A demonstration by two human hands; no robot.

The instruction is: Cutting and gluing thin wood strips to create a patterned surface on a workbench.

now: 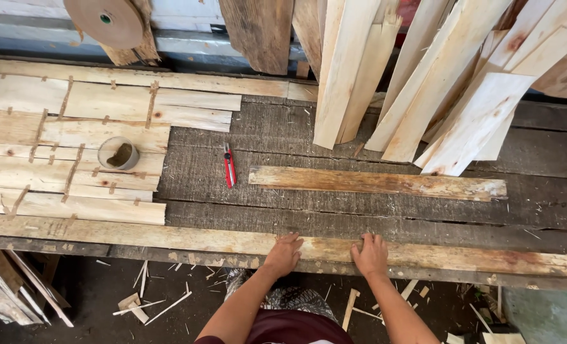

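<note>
Both hands are down flat at the lower centre of the frame — the left hand (284, 253) and the right hand (370, 253) side by side, palms down, fingers spread and open, gripping nothing, just pressing on the long plank (169, 237). That plank runs along the near edge of the table (283, 137), pale wood with rusty-brown stains toward the lower right. Above the hands lies a shorter weathered strip (377, 183), and just left of it, mid-frame, a red utility knife (230, 165) — well apart from either hand.
</note>
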